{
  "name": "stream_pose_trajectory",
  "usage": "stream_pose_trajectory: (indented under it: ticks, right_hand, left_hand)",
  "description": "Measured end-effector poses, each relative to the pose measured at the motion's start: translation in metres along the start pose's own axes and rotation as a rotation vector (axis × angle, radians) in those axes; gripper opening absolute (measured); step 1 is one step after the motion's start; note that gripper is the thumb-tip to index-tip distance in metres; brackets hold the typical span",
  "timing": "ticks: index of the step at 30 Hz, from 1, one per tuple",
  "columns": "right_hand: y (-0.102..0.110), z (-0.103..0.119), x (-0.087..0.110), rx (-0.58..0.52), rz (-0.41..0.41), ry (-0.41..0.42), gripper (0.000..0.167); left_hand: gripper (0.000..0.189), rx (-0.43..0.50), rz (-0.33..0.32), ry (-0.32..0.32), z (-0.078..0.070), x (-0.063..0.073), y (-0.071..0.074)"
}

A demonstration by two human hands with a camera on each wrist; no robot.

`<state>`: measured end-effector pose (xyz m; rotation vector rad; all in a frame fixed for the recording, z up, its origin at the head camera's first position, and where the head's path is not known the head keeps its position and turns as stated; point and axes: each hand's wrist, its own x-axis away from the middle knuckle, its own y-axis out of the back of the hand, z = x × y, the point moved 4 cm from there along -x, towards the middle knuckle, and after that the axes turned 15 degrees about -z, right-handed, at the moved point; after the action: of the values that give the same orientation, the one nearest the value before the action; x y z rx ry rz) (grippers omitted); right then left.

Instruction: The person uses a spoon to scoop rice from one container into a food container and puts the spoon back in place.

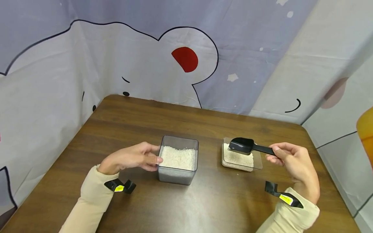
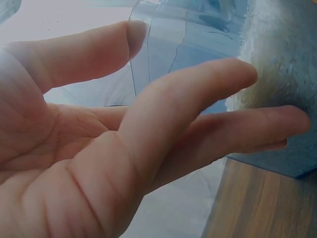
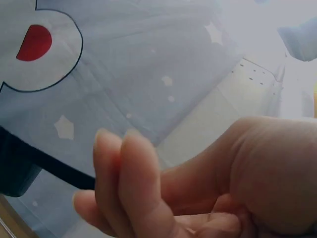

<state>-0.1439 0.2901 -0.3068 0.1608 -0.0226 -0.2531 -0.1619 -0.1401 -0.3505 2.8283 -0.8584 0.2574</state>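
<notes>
In the head view a square, see-through grey container [image 1: 177, 177] stands upright on the table, largely filled with rice [image 1: 179, 158]. My left hand [image 1: 135, 157] holds it at its left wall, thumb tip at the rim and fingers [image 2: 267, 121] along the outside. To the right, my right hand [image 1: 294, 161] pinches the handle end of a black scoop [image 1: 242, 145]. The scoop's bowl is over a smaller clear container [image 1: 257, 165], with a few grains at its lip. Rice [image 1: 237, 158] also lies in that container, partly hidden by the scoop.
Both containers stand on a brown wooden table [image 1: 215, 207], with a gap between them. A few stray grains lie in front of the smaller container. A patterned curtain [image 1: 140, 64] hangs behind the table and along its left and right sides.
</notes>
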Motion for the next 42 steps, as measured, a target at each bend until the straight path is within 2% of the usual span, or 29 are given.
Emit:
stream_pose_trajectory:
  ticks: [3, 8, 13, 18, 22, 24, 28, 37, 42]
  right_hand:
    - [-0.004, 0.005, 0.002, -0.122, 0.026, 0.004, 0.008]
    - [-0.016, 0.015, 0.005, -0.289, 0.086, 0.006, 0.012]
    - [-0.034, 0.024, 0.011, -0.366, 0.170, 0.048, 0.013]
    - [-0.053, 0.032, 0.012, -0.405, 0.245, 0.072, 0.013]
    - [-0.067, 0.036, 0.014, -0.388, 0.267, 0.065, 0.012]
    - [-0.075, 0.037, 0.015, -0.364, 0.280, 0.072, 0.011]
    - [-0.090, 0.040, 0.018, -0.287, 0.280, 0.094, 0.013]
    - [-0.128, 0.040, 0.024, -0.146, 0.282, 0.092, 0.021]
    - [-0.146, 0.040, 0.028, -0.049, 0.288, 0.111, 0.019]
  left_hand:
    - [0.051, 0.007, 0.010, -0.003, -0.001, -0.001, -0.001]
    - [0.050, 0.010, 0.013, -0.003, 0.000, -0.002, -0.002]
    - [0.049, 0.012, 0.027, -0.001, 0.000, 0.000, -0.003]
    - [0.057, -0.008, -0.006, 0.006, 0.001, 0.002, 0.000]
    - [0.060, -0.016, -0.020, 0.010, 0.002, 0.002, 0.001]
    - [0.057, -0.011, -0.006, 0.005, 0.002, 0.002, 0.000]
    - [0.052, 0.005, 0.008, -0.001, 0.002, 0.002, -0.001]
    - [0.056, 0.009, 0.006, 0.004, 0.002, -0.001, -0.002]
    - [0.058, 0.010, -0.001, 0.015, 0.002, -0.003, -0.002]
